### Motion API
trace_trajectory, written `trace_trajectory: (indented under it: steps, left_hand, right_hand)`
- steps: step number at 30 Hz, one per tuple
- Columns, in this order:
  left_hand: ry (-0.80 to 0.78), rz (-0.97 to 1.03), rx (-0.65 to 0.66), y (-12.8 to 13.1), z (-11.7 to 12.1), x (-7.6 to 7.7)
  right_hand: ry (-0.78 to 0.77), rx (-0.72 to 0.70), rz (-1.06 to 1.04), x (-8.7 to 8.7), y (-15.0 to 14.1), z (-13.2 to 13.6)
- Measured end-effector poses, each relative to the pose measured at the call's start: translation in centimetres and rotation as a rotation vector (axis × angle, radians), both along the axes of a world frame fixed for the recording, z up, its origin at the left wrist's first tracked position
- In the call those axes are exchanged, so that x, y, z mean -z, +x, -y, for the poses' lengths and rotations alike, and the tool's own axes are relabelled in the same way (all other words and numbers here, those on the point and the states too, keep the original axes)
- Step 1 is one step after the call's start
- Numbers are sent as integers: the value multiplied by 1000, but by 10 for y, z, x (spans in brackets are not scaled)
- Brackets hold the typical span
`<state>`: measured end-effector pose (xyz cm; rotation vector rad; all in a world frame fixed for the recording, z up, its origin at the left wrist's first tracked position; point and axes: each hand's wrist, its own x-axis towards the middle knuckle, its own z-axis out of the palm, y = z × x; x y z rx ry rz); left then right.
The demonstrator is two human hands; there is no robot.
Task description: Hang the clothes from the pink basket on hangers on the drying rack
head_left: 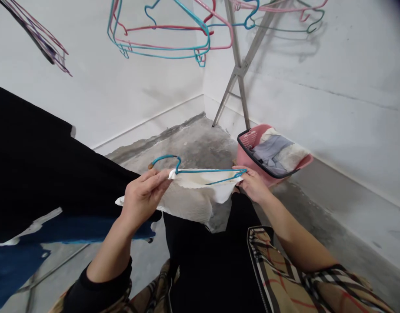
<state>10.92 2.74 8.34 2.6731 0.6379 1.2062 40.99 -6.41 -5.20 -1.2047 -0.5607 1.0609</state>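
Left hand (144, 193) pinches the thin white fabric garment (190, 201) beside the hook of the blue wire-shaped hanger (209, 171), whose far end the right hand (253, 184) pinches with the cloth.

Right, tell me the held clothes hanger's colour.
Blue; the clothes hanger shows best in the head view.

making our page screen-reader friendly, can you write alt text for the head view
A person's left hand and right hand hold a white garment with a blue hanger at its opening. Beyond the right hand is a pink basket of clothes, and colourful hangers hang above.
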Motion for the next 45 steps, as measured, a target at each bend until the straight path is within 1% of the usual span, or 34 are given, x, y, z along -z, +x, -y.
trace_trajectory:
  steps: [2,5,7,8,12,14,17,19,20,22,24,27,29,32,35,38,40,43,45]
  left_hand:
    - [-1,-50,-31,-5,-4,10]
    - [52,-137,-139,-7,-6,25]
    - [96,-160,-191,-6,-5,34]
    - [97,-157,-195,-5,-5,38]
    - [-27,-112,-125,1,-6,46]
    - [-75,-108,-103,3,-5,47]
    - [-100,-135,-82,7,-1,48]
    - [-96,-142,-73,9,2,49]
    - [-90,-137,-74,9,3,49]
    - [-82,-118,-80,9,4,49]
    - [-71,-110,-86,7,5,48]
    - [-51,-122,-92,2,5,44]
    - [-38,-105,-115,-1,7,40]
    - [-34,-63,-141,-3,10,34]
    - [-47,-65,-127,-3,15,30]
    - [-46,-59,-109,-2,19,26]
    - [-39,-40,-99,-3,20,25]
    - [-51,-27,-73,-9,17,24]
    - [-78,-36,-40,-16,13,26]
  right_hand:
    - [22,49,-24,-8,8,4]
    - [25,83,30,-17,14,11]
    - [11,37,122,-23,16,17]
    - [2,-7,194,-26,16,20]
    - [-15,-190,521,-44,12,30]
    - [-6,-231,633,-55,9,35]
    - [37,-283,743,-69,7,39]
    - [57,-298,790,-75,7,40]
    - [60,-280,815,-76,8,40]
    - [50,-214,882,-72,12,38]
    - [15,-189,952,-62,18,36]
    - [-98,-293,1025,-39,22,33]
    - [-158,-367,1029,-24,19,30]
    - [-164,-426,939,-6,2,25]
    - [-170,-442,872,6,-26,17]
    - [-175,-366,873,15,-48,8]
    - [-170,-290,853,19,-51,3]
    - [-154,-229,784,19,-38,2]
    - [-118,-230,625,16,-21,4]
